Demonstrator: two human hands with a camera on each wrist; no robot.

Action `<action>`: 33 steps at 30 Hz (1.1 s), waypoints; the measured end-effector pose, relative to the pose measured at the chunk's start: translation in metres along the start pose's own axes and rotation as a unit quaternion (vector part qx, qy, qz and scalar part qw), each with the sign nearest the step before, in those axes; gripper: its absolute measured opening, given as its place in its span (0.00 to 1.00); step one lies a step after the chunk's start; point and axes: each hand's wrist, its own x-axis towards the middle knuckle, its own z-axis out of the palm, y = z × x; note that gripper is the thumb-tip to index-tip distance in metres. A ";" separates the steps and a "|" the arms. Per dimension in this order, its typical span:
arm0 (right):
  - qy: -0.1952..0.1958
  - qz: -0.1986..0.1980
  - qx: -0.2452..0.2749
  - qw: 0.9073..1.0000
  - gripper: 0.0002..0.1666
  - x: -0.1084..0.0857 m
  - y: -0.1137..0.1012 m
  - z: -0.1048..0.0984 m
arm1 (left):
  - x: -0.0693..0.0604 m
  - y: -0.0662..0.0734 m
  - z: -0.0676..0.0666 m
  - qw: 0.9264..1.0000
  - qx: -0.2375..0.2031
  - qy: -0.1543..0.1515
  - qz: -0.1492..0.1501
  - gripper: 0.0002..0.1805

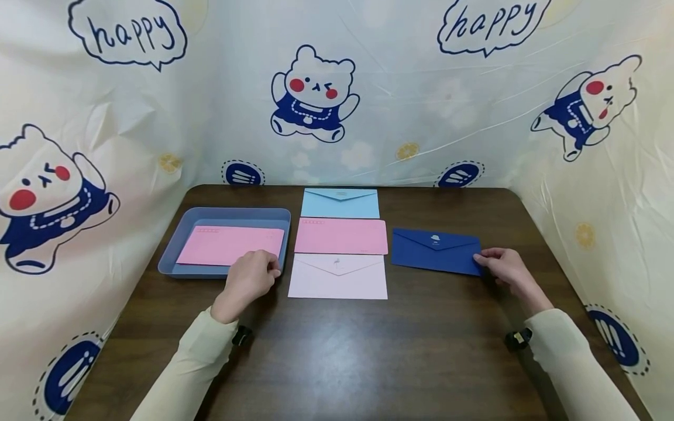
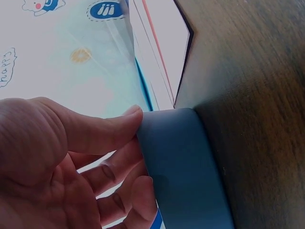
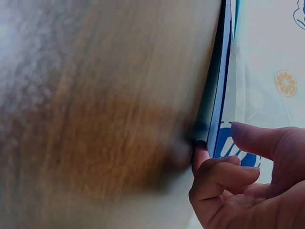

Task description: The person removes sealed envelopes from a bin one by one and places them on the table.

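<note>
At the near right corner of the blue tray [image 1: 174, 251], my left hand [image 1: 251, 278] pinches the rim; in the left wrist view the thumb of that hand [image 2: 71, 157] lies on the tray's edge [image 2: 181, 157] with the fingers curled beside it. A pink envelope [image 1: 226, 244] lies inside the tray. Over on the right, my right hand [image 1: 508, 269] grips the right end of a dark blue envelope [image 1: 434, 252], thumb on top. The right wrist view shows a fingertip of the right hand [image 3: 248, 176] under the envelope's edge [image 3: 220, 105], which is slightly raised from the table.
Between tray and dark blue envelope, a light blue envelope [image 1: 341, 204], a pink envelope [image 1: 341, 236] and a pale envelope [image 1: 338, 283] form a column on the brown table [image 1: 358, 356]. A printed curtain [image 1: 400, 88] hangs behind and at both sides.
</note>
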 end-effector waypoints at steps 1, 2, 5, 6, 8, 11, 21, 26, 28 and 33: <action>0.000 -0.002 -0.003 1.000 0.37 0.000 0.000 0.000 | 0.000 0.000 0.000 1.000 0.000 0.000 0.000 0.04; 0.002 -0.004 -0.008 1.000 0.37 -0.001 -0.001 0.000 | 0.000 0.000 0.000 1.000 0.000 0.000 0.000 0.04; 0.006 -0.011 -0.025 1.000 0.39 -0.003 -0.002 0.000 | 0.000 0.001 -0.001 1.000 -0.001 0.000 -0.002 0.04; 0.009 -0.019 -0.036 0.999 0.40 -0.004 -0.003 0.001 | 0.001 0.001 -0.001 1.000 0.000 0.000 -0.002 0.04; 0.016 -0.035 -0.062 0.997 0.41 -0.008 -0.005 0.001 | 0.001 0.001 -0.002 1.000 -0.001 0.000 -0.004 0.04; 0.027 -0.077 -0.112 0.990 0.38 -0.013 -0.013 0.004 | 0.002 0.002 -0.003 1.000 -0.003 -0.001 -0.005 0.04; 0.019 -0.183 -0.261 0.948 0.29 -0.045 -0.042 0.054 | 0.003 0.002 -0.003 1.000 -0.001 0.002 -0.002 0.05; -0.022 -0.139 -0.299 0.944 0.36 -0.061 -0.047 0.081 | 0.001 0.001 0.000 1.000 0.003 -0.013 -0.015 0.05; -0.028 -0.124 -0.307 0.943 0.37 -0.064 -0.049 0.085 | 0.000 0.002 0.000 1.000 0.000 -0.016 -0.016 0.04; -0.033 -0.115 -0.320 0.940 0.37 -0.064 -0.052 0.087 | 0.000 0.002 0.000 1.000 -0.002 -0.009 -0.019 0.05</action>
